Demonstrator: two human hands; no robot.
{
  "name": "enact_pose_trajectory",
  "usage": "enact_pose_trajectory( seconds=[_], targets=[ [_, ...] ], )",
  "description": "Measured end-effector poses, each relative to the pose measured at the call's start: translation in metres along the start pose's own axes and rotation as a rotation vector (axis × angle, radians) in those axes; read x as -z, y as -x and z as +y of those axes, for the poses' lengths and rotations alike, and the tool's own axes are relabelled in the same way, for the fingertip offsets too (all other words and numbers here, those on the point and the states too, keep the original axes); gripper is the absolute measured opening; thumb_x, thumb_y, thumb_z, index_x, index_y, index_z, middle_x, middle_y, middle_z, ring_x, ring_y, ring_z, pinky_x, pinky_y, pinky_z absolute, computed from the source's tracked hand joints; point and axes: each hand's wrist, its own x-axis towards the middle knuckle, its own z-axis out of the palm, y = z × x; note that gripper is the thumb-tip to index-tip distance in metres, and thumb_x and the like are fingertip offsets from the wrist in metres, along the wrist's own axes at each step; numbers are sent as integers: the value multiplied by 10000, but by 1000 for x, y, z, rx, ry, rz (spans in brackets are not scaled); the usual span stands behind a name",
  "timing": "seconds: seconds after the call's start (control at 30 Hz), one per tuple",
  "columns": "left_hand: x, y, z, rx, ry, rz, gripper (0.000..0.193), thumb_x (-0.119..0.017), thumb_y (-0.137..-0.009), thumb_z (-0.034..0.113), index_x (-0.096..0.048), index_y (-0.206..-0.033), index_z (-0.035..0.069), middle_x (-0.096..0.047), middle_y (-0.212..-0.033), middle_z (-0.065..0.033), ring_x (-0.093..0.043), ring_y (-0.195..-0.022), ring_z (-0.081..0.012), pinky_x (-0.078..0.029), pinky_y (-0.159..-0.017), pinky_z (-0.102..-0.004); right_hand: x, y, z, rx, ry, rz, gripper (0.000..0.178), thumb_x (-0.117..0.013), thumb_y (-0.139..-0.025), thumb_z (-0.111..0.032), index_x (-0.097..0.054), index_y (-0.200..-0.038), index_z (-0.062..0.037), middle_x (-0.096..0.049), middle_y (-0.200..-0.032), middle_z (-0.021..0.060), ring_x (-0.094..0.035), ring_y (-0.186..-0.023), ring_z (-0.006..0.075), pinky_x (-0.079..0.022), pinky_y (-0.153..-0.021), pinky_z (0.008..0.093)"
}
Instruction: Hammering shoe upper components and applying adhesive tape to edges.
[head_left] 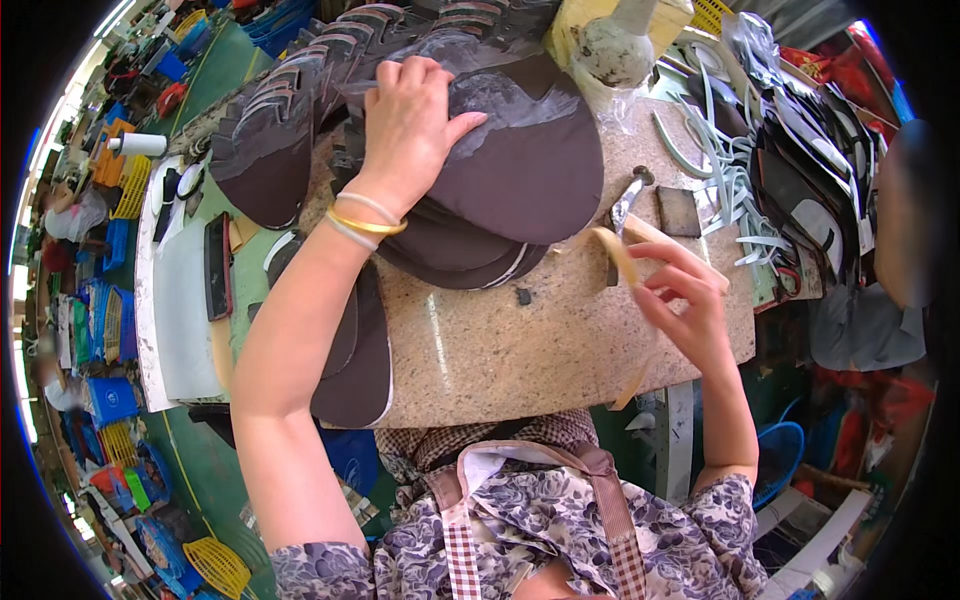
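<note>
My left hand [412,125] rests on a dark brown fabric panel [535,185] with a rounded end and a grey, smeared-looking upper part. Its thumb is spread away from the bent fingers, whose tips are hidden. This panel tops a fanned stack of similar brown panels [440,255] on the speckled work board [500,345]. My right hand [690,300] has its fingers closed around a thin tan strip [614,250], which loops up beside the panel's right edge. Just beyond that hand lies a metal hammer-like tool [628,198], partly covered.
Another row of brown panels [262,180] stands at the far left, near a dark phone-shaped object [217,265]. Further right lie a dark square block [679,212], pale green strips [745,200] and black cut pieces [810,180]. A glue-stained pot [615,50] stands at the back.
</note>
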Motion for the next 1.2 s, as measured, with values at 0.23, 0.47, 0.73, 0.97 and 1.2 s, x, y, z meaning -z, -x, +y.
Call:
enact_pose_trajectory(
  seconds=[0.23, 0.47, 0.73, 0.97, 1.2],
  targets=[
    [107, 0, 38, 428, 1354, -582, 278, -611, -787, -95, -513, -1032, -5, -575, -1008, -31, -547, -962, -84, -438, -845, -209, 59, 25, 9, 341, -841, 357, 223, -506, -790, -96, -417, -603, -13, -577, -1015, 290, -635, -564, 199, -489, -485, 229],
    [95, 98, 67, 275, 979, -832, 410, -663, -802, -1, -532, -1186, 62, -674, -814, -71, -630, -743, -93, -482, -651, -227, -16, -8, -41, -351, -592, -296, 175, -543, -909, -75, -631, -1037, 7, -603, -618, 60, -507, -427, 78, -390, -387, 202],
    [96, 132, 64, 523, 1134, -798, 615, -670, -794, -5, -401, -1337, 96, -695, -886, -100, -632, -728, -108, -492, -634, -261, -87, -26, -55, -54, -189, -534, 90, -637, -795, -84, -655, -848, -14, -641, -646, 128, -654, -597, 270, -506, -564, 357],
    [101, 132, 52, 462, 1155, -882, 582, -583, -843, -6, -377, -1380, 81, -686, -919, -125, -580, -593, -159, -482, -617, -323, -98, -23, -60, 134, -39, -466, 94, -641, -799, -116, -668, -831, -32, -628, -639, 134, -637, -595, 304, -504, -550, 373],
    [98, 139, 45, 139, 899, -785, 425, -559, -853, 16, -506, -1275, 39, -658, -978, -147, -584, -699, -280, -472, -671, -338, -63, 1, -44, -316, -196, -544, 167, -575, -894, -123, -667, -917, 14, -639, -650, 65, -614, -520, 116, -486, -498, 255]
  ],
)
